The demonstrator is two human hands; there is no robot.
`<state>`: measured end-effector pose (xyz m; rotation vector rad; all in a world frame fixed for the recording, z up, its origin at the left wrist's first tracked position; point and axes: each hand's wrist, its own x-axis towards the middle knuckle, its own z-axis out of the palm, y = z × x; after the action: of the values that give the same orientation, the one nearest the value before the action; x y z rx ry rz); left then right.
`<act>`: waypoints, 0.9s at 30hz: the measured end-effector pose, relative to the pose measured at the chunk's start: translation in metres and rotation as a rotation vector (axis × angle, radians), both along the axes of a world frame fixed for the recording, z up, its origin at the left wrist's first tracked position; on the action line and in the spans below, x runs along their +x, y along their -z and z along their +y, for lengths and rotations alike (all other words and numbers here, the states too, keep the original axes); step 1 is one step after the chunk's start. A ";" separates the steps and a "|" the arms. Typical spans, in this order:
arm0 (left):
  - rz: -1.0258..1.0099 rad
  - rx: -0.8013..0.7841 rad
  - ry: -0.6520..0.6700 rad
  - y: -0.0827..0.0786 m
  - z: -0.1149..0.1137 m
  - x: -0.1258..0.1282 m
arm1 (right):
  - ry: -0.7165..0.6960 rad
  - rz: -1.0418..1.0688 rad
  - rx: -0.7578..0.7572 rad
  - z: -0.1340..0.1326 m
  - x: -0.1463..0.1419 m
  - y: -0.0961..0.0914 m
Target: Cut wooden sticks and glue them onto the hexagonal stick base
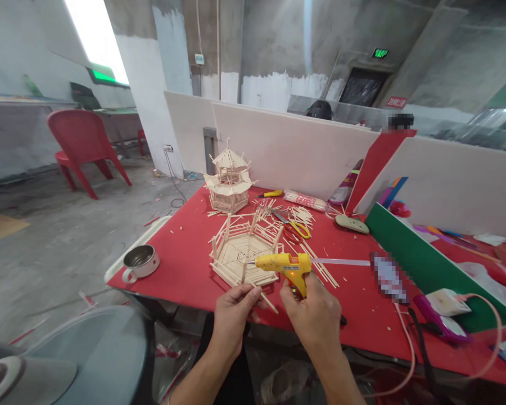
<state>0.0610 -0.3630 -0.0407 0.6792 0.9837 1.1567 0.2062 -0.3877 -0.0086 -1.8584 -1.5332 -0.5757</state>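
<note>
My right hand (pixel 314 309) is wrapped round the handle of a yellow hot glue gun (pixel 283 263), a clear glue stick (pixel 341 261) poking out of its back. The nozzle points left, over the near side of an octagon-like wooden stick base (pixel 231 259) with low railings and upright posts. Close to that near rim, my left hand (pixel 236 309) pinches a thin wooden stick (pixel 270 300) between thumb and fingers. Behind the base stands a small pagoda model (pixel 229 180) made of the same sticks.
Loose sticks (pixel 301 216), yellow-handled scissors (pixel 299 228) and a computer mouse (pixel 352 224) lie on the red table (pixel 181 259). A mug (pixel 141 261) stands at the left edge. A green panel (pixel 438 264) and cables (pixel 409 349) occupy the right side.
</note>
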 end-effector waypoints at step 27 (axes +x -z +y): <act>0.018 0.004 0.010 0.000 -0.003 -0.001 | 0.026 0.060 -0.046 -0.004 0.004 0.004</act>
<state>0.0596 -0.3656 -0.0404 0.6983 0.9922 1.1458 0.2105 -0.3913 -0.0131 -1.9160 -1.4969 -0.4963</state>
